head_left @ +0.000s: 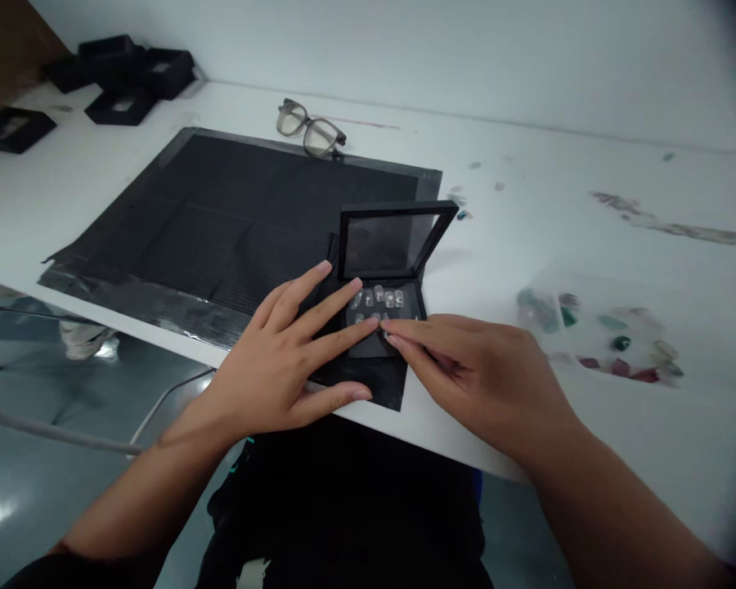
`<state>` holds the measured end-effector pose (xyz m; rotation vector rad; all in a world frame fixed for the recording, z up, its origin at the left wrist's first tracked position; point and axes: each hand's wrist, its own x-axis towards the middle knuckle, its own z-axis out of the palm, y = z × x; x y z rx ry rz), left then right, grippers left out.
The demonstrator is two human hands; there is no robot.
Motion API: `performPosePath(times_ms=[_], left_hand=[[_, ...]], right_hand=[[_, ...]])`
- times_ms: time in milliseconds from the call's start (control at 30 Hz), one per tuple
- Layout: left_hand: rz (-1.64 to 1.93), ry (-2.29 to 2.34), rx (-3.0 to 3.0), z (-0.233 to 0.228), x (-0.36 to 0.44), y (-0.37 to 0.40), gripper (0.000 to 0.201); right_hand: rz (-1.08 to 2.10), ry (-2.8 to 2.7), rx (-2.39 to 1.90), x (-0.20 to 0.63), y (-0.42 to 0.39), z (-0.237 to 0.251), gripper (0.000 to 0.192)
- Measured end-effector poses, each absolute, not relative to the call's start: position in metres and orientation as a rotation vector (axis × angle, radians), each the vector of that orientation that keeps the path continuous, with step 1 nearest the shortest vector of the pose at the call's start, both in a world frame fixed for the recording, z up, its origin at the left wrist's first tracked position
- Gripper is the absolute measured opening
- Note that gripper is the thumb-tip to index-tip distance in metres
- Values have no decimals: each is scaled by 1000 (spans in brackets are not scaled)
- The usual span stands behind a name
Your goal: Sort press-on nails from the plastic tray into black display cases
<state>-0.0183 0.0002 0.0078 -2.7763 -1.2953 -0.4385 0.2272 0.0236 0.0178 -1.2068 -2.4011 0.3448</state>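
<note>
Your left hand (pixel 282 356) lies flat and open on the black case (pixel 380 307), your right hand (pixel 466 368), at three o'clock, touches its small stones (pixel 377 298) with extended fingertips.

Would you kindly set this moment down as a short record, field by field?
Surface: white table with a black mat taped on it
Box: small black display case, clear hinged lid standing open, rows of pale press-on nails inside
Left hand: flat, fingers spread over the case's near left edge
Right hand: fingertips on the insert, beside the left fingertips
Right of case: loose coloured nails, blurred
Far edge: glasses; more black cases at the far left corner
</note>
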Motion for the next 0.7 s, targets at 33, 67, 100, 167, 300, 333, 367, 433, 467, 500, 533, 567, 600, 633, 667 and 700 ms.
performPosePath(times_ms=[33, 67, 100, 167, 300, 333, 367, 433, 467, 500, 533, 567, 600, 633, 667, 700], left_hand=[[-449, -1293, -2773, 8, -18, 0, 68], [-452, -1296, -2770, 8, -18, 0, 67], [-454, -1299, -2768, 8, -17, 0, 66], [-447, -1312, -2770, 8, -16, 0, 65], [-457, -1305, -2771, 8, -16, -1, 67], [-464, -1301, -2771, 8, -16, -1, 68], [-474, -1300, -2768, 8, -16, -1, 68], [-486, -1310, -2761, 8, -17, -2, 69], [-497, -1316, -2756, 8, -18, -2, 69], [-514, -1319, -2753, 7, -19, -3, 67], [-549, -1318, -2749, 6, -20, -3, 65], [-588, -1317, -2744, 6, -21, -3, 62], [-627, -1316, -2737, 5, -21, -3, 57], [-658, -1317, -2729, 5, -22, -4, 52], [-678, -1318, -2720, 4, -22, -4, 47], [-681, -1321, -2714, 4, -22, -4, 45]], right_hand=[[341, -2404, -1207, 228, 24, 18, 22], [340, -2405, -1207, 228, 24, 17, 22], [343, -2403, -1209, 228, 24, 17, 22], [350, -2390, -1216, 227, 24, 16, 23], [338, -2379, -1261, 225, 24, 16, 24], [319, -2385, -1269, 225, 24, 16, 24], [298, -2393, -1270, 225, 24, 15, 24], [276, -2404, -1257, 225, 24, 15, 24], [280, -2402, -1246, 225, 24, 15, 24], [291, -2395, -1240, 225, 24, 15, 24], [304, -2387, -1234, 225, 24, 14, 24], [314, -2384, -1226, 225, 24, 15, 25], [321, -2387, -1214, 225, 24, 15, 26], [322, -2391, -1199, 224, 24, 15, 27], [320, -2395, -1180, 224, 24, 16, 27], [315, -2396, -1155, 224, 24, 18, 28]])
